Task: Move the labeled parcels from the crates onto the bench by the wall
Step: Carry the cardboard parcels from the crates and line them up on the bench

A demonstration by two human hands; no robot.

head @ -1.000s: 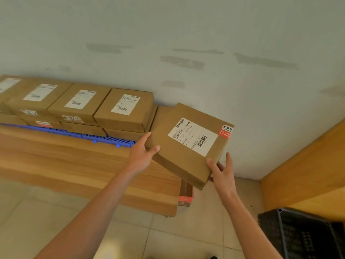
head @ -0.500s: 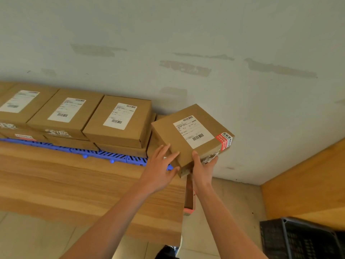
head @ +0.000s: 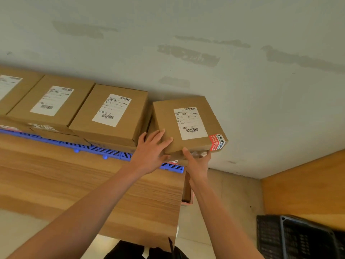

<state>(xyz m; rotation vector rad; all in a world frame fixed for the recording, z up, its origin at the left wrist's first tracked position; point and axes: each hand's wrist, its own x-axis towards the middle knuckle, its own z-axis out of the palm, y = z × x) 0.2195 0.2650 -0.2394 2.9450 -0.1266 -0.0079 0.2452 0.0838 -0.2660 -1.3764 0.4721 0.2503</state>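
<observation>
While the long wooden worktop (head: 93, 180) fills the lower left of the frame, with the pale wall (head: 186, 34) behind it across the top, the row of labelled parcels (head: 110, 116) sits on a blue plastic grid (head: 104, 152) along the wall edge. At the right end of that row, near the centre of the frame, is the parcel (head: 188, 124) I am placing: a flat brown cardboard box with a white shipping label (head: 189, 122) on top and a red sticker (head: 216, 142) at its near right corner. It seems to rest on another carton below it, just beside the neighbouring stack, though I cannot tell whether its full weight is down yet.

I judge it light to moderate, stiff enough to keep its shape, with dry cardboard that grips well. The edges and corners are the places to hold; I would keep off the label and the taped near edge, where clear tape looks crumpled.

Both my forearms reach up from the bottom of the frame. My left hand (head: 151, 152) lies flat on the near left corner, fingers (head: 158, 137) straight and spread, pressing not gripping. My right hand (head: 196, 161) is under the near edge, thumb up against the front face, the fingers curled beneath and clamped on the parcel. A dark plastic crate (head: 298, 238) shows at lower right.
</observation>
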